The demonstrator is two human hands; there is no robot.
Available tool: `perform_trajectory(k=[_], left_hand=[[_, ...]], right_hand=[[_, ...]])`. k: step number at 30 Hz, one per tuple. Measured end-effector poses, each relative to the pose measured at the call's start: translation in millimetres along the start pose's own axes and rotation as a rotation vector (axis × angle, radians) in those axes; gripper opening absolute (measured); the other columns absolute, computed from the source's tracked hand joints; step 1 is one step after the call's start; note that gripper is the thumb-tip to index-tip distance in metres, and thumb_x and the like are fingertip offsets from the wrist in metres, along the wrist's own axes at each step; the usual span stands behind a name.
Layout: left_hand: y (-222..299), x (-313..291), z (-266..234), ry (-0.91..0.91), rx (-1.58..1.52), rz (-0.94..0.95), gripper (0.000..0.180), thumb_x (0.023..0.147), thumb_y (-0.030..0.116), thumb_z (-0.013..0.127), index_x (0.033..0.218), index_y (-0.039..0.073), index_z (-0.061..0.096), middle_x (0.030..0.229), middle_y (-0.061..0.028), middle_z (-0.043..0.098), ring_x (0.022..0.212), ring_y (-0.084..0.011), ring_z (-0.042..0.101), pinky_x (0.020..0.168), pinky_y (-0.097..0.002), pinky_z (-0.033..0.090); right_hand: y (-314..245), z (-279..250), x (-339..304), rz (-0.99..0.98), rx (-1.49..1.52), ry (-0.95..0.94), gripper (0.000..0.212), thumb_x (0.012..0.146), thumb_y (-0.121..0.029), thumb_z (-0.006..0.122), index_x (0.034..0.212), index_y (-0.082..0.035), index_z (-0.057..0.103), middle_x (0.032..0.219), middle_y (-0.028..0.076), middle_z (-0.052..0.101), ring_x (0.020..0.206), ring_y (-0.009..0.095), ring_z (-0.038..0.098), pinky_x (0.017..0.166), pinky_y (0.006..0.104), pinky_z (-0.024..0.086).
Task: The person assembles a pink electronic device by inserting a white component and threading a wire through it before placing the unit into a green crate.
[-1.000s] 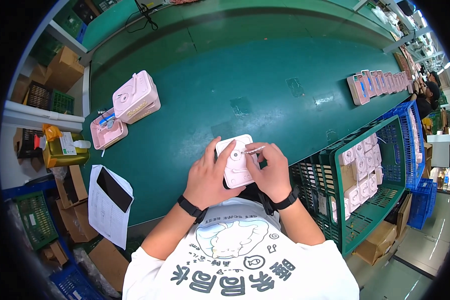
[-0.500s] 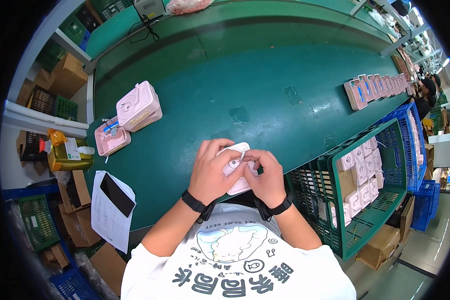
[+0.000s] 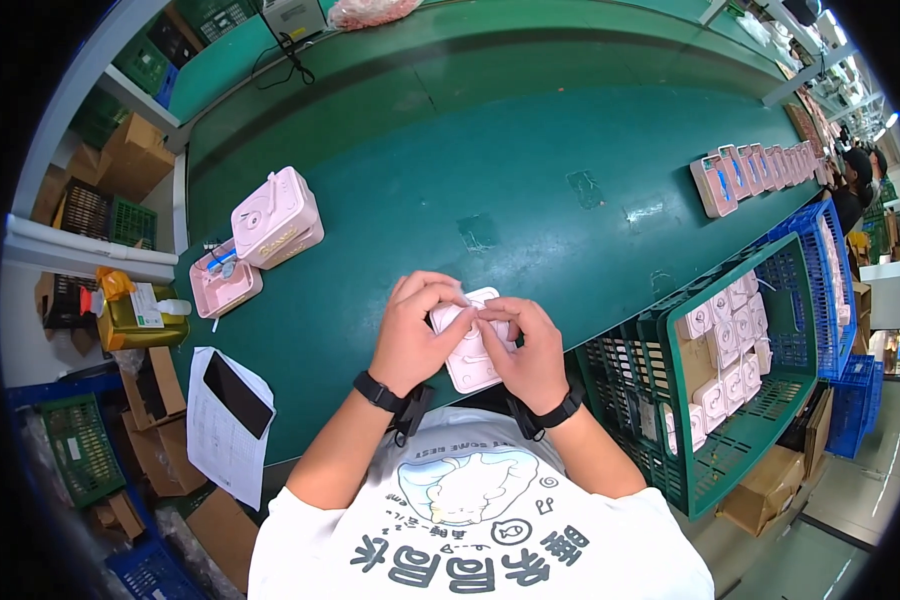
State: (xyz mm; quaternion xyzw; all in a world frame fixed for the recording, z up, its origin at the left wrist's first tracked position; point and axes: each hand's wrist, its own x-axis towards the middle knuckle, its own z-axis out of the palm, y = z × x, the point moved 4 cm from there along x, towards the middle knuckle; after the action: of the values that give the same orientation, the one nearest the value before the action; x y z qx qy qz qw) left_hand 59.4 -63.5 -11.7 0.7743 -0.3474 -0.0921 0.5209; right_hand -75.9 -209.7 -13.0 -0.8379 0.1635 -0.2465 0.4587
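Observation:
In front of my body lies a pale pink casing (image 3: 474,372), flat on the green table, with rounded corners and a round part on its face. My left hand (image 3: 417,335) reaches over its left side, thumb and index finger pressed together above the upper half. From the other side my right hand (image 3: 526,358) comes in, its fingertips pinched and meeting the left ones. Whatever small piece the fingertips hold is hidden by them. At the left, similar pink casings (image 3: 276,218) are stacked beside an open pink shell (image 3: 225,284) with wires and a blue part inside.
A green crate (image 3: 685,330) of pink casings stands against the table's right edge, a blue crate (image 3: 832,290) behind it. Open pink shells (image 3: 715,187) line the far right. Papers (image 3: 220,440) with a black phone (image 3: 237,394) lie left; a yellow can (image 3: 135,322) stands beyond.
My left hand has shifted slightly left and its fingers have drawn together near the right fingertips. More of the casing's lower part now shows. A small light-coloured piece seen between the fingers is now covered.

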Motion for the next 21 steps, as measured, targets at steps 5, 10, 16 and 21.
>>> perform_trajectory(k=[5, 10, 16, 21], left_hand=[[-10.6, -1.3, -9.0, -0.077, -0.091, -0.092, 0.017, 0.095, 0.016, 0.093, 0.1, 0.006, 0.08, 0.122, -0.0124, 0.08, 0.116, -0.0337, 0.074, 0.1, -0.046, 0.059], [-10.1, -7.6, -21.5, -0.135, 0.038, -0.038, 0.016, 0.096, 0.016, 0.092, 0.098, 0.006, 0.08, 0.124, -0.0118, 0.079, 0.117, -0.0347, 0.074, 0.099, -0.0455, 0.06], [11.0, -17.7, -35.4, -0.169, 0.186, 0.027, 0.016, 0.097, 0.016, 0.091, 0.096, 0.006, 0.08, 0.13, -0.0106, 0.079, 0.121, -0.0366, 0.073, 0.103, -0.0466, 0.06], [18.1, -42.7, -27.2, -0.085, 0.202, 0.114, 0.014, 0.097, 0.015, 0.091, 0.099, 0.006, 0.081, 0.138, -0.0106, 0.078, 0.128, -0.038, 0.071, 0.106, -0.049, 0.059]], right_hand=[[-2.0, -5.0, 6.5, -0.145, -0.075, -0.075, 0.03, 0.095, 0.001, 0.088, 0.124, -0.009, 0.082, 0.1, 0.005, 0.085, 0.077, 0.021, 0.067, 0.071, 0.0362, 0.055], [-0.7, -8.4, 3.4, -0.283, -0.22, -0.15, 0.032, 0.096, 0.001, 0.084, 0.125, -0.011, 0.084, 0.099, 0.007, 0.084, 0.076, 0.024, 0.07, 0.069, 0.0401, 0.054], [-3.0, -7.4, 2.9, -0.301, -0.262, -0.179, 0.039, 0.095, 0.001, 0.08, 0.131, -0.013, 0.084, 0.099, 0.007, 0.084, 0.076, 0.027, 0.071, 0.071, 0.042, 0.054], [-12.0, -6.4, 7.8, -0.345, -0.281, -0.209, 0.042, 0.092, -0.002, 0.079, 0.133, -0.014, 0.085, 0.105, 0.004, 0.082, 0.089, 0.027, 0.076, 0.08, 0.0435, 0.055]])
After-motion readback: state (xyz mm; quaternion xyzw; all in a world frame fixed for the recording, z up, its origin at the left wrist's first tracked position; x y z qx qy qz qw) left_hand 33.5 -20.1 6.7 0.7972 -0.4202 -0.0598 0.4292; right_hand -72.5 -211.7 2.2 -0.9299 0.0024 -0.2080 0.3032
